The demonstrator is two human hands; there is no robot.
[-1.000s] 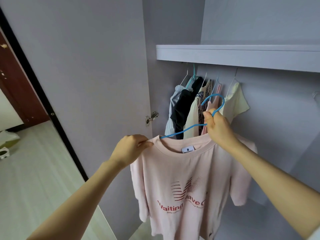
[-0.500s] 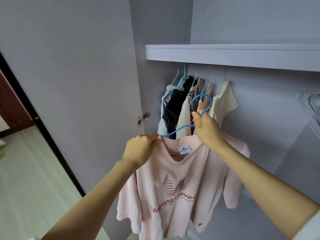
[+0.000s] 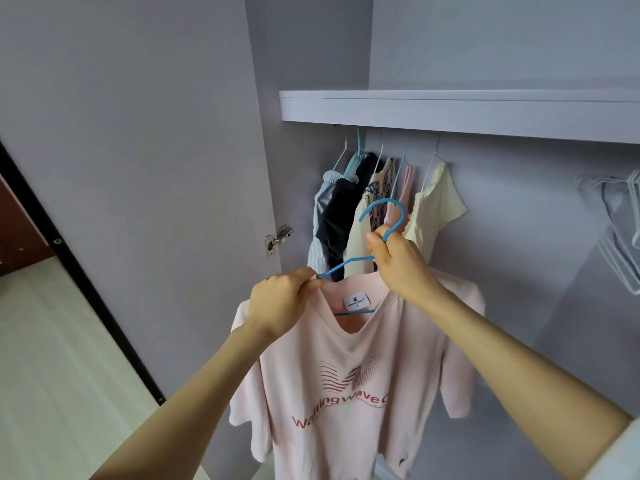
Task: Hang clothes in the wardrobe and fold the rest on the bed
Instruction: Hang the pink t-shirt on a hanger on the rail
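Note:
A pale pink T-shirt [image 3: 349,382] with red lettering hangs on a blue hanger [image 3: 384,211] in front of the open wardrobe. My right hand [image 3: 398,258] grips the hanger's neck just below the hook. My left hand [image 3: 280,303] pinches the shirt's collar at the left shoulder, where the hanger's arm slips under the fabric. Behind, several garments [image 3: 374,199] hang close together from a rail hidden under the shelf [image 3: 450,112]. The blue hook is below the shelf, level with those clothes.
The wardrobe door [image 3: 138,168] stands open on the left with its hinge [image 3: 277,237] showing. A bunch of bare white hangers [image 3: 620,237] hangs at the far right. Pale floor [image 3: 52,358] and a dark door frame lie to the left.
The view has swung right and nearer the wardrobe, bringing the bare hangers into sight. Both hands keep their hold; the shirt's collar now sags into a V.

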